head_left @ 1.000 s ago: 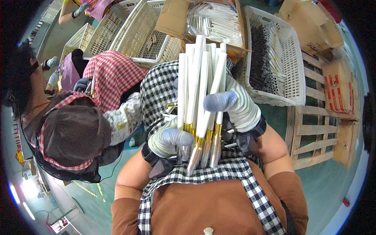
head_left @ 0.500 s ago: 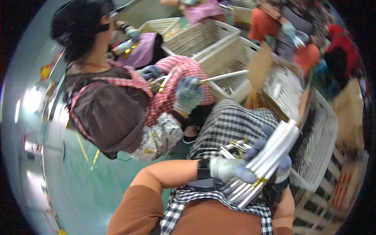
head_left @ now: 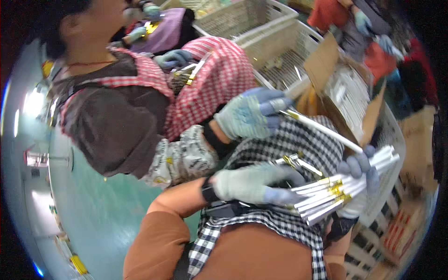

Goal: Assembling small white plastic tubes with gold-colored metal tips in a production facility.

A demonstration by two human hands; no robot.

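1. The step in hand looks like a gathering or passing of sticks: the right hand (head_left: 360,167) has its grey-blue fingers closed round a bundle of white sticks (head_left: 352,186), probably brushes, which lies slantwise over the right edge of the lap.
2. The left hand (head_left: 254,183) is stretched rather flat, its fingertips by the bundle's near ends; blur hides whether it grips.
3. From the left, a co-worker's gloved hand (head_left: 249,114) holds a single white stick (head_left: 326,132), its far tip close by the right hand's fingers; whether they touch, I cannot tell.
4. As I judge it, the next move calls for a steady right-hand grip, with the slick ends kept level.
5. The sticks are slim, smooth and round, with shiny gold collars; loose gold-and-silver pieces (head_left: 298,162) lie midway across the lap of the checked cloth apron (head_left: 268,144).
6. Past the apron's far right corner stands an open cardboard carton (head_left: 321,63) of white sticks; the knit gloves are pale, with darker fingertips.
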